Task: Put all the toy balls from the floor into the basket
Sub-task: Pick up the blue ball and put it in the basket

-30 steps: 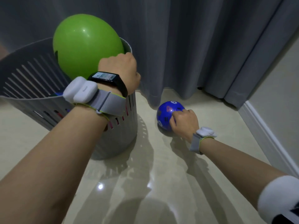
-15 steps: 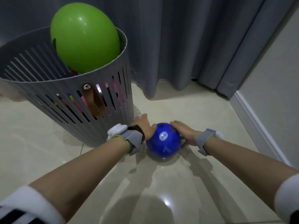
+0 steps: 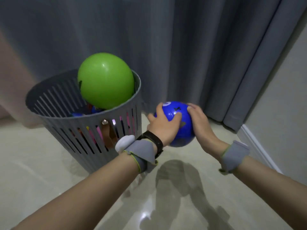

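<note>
A blue toy ball point(image 3: 181, 130) with dark markings is held off the floor between both hands, just right of the basket. My left hand point(image 3: 163, 126) grips its left side and my right hand point(image 3: 200, 123) presses its right side. The grey slatted basket point(image 3: 69, 123) stands on the floor at the left. A large green ball point(image 3: 105, 80) rests on top of its contents, leaning on the far right rim. Several smaller coloured balls show through the slats and under the green ball.
Grey curtains point(image 3: 166, 47) hang right behind the basket and hands. A pale wall with a white skirting board point(image 3: 259, 145) runs along the right. The glossy beige tile floor point(image 3: 41, 163) spreads toward me.
Both hands have lifted the blue ball off the floor and raised it to about the basket's rim height. A second ago my left hand was at the green ball.
</note>
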Action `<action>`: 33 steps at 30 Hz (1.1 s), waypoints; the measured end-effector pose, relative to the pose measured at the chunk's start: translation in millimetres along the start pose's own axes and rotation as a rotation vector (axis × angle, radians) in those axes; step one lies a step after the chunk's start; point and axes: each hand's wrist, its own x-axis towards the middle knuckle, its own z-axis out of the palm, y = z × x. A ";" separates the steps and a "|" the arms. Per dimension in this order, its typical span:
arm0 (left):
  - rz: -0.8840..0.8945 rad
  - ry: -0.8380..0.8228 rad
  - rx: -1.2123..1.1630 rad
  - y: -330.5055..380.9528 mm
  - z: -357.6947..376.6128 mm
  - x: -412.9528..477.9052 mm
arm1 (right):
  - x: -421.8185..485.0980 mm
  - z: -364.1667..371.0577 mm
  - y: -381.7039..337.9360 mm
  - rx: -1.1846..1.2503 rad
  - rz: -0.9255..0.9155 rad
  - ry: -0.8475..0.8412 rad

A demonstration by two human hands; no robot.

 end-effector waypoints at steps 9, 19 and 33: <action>0.704 0.611 -0.157 64.3 -151.7 -16.4 | -39.2 101.8 -118.8 -0.054 -0.772 0.088; 0.257 0.723 0.320 -27.3 -224.6 12.2 | -36.5 143.6 -85.5 -0.794 -0.781 -0.533; 0.124 0.850 0.133 -78.0 -211.1 19.7 | -25.3 117.5 -86.4 -1.063 -0.981 -0.480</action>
